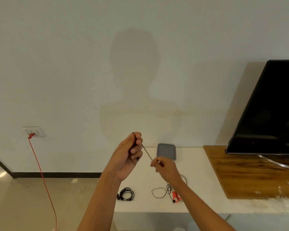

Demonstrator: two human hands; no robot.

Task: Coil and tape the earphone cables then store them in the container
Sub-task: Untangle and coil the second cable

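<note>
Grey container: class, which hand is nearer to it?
Right. The right hand, pinching the cable, sits at the grey container's near edge; the left hand grips the cable farther to its left.

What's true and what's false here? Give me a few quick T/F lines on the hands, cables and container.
1. The left hand and the right hand both hold one black cable, stretched between them above the table. True.
2. The grey container sits on the wooden board. False: it sits on the white table, left of the board.
3. A coiled black earphone lies on the table near its front edge. True.
4. The red cord lies unplugged on the floor. False: its plug is in the wall socket.
</note>
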